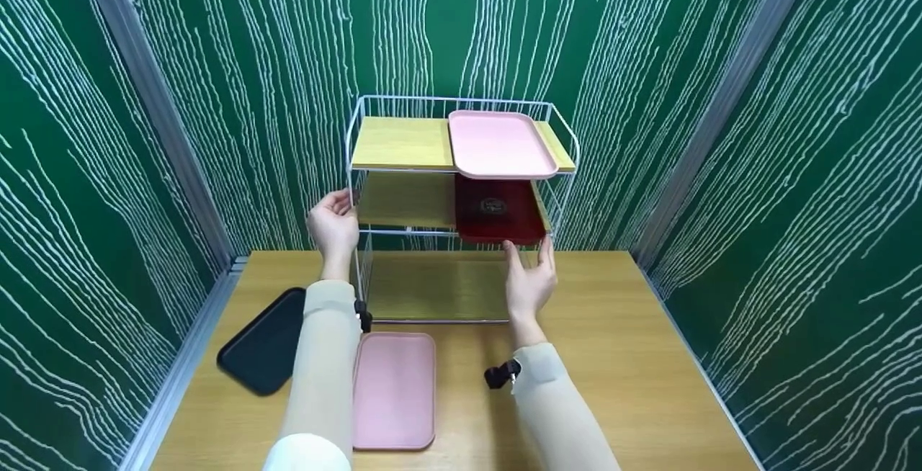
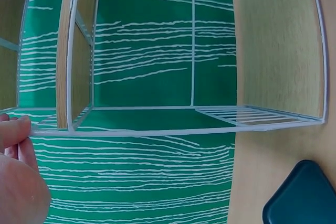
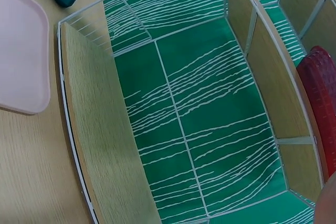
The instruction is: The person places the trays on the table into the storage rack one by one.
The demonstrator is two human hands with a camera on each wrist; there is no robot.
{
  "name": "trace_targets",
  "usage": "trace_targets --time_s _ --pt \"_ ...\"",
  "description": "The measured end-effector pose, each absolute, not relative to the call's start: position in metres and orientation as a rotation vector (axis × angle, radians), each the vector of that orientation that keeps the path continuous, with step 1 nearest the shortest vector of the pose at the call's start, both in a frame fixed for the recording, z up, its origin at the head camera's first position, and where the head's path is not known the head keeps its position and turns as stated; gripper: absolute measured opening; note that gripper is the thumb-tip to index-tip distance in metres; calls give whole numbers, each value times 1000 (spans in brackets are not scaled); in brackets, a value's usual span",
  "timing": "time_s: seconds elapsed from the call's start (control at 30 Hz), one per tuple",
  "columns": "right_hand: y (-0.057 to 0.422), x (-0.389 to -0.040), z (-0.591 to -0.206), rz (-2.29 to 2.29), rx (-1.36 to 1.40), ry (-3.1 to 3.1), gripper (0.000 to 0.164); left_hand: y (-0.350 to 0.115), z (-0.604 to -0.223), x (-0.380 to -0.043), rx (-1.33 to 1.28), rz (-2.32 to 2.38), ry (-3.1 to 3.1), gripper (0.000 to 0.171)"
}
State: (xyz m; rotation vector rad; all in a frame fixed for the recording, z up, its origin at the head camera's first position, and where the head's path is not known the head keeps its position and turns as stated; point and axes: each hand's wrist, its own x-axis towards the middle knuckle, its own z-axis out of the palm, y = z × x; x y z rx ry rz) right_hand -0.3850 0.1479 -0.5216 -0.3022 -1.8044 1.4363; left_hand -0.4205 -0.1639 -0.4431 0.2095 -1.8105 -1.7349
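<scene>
A three-tier rack with a white wire frame and wooden shelves stands on the table. On the right half of its middle shelf point(image 1: 407, 201) lies a dark red tray point(image 1: 504, 225) with a round emblem. My right hand point(image 1: 531, 284) touches the tray's front edge, thumb and fingers spread; in the right wrist view only a sliver of that hand shows beside the red tray point(image 3: 321, 90). With thumb and fingers, my left hand point(image 1: 335, 230) pinches the rack's left front wire post, near the middle shelf. A pink tray point(image 1: 500, 143) lies on the top shelf's right part, its front slightly overhanging.
Another pink tray point(image 1: 395, 395) lies on the table point(image 1: 634, 384) before the rack. Left of it is a dark tray point(image 1: 263, 348), partly hidden by my left sleeve. Green walls with white lines enclose the table. Below the red tray is the bottom shelf point(image 1: 436, 287).
</scene>
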Motion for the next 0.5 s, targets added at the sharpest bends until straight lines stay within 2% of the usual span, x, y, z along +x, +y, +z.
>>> trace_targets --time_s 0.5 --pt "151 -395 -518 1431 -322 -1874 86 -165 -442 -420 213 -1785 -1795 33"
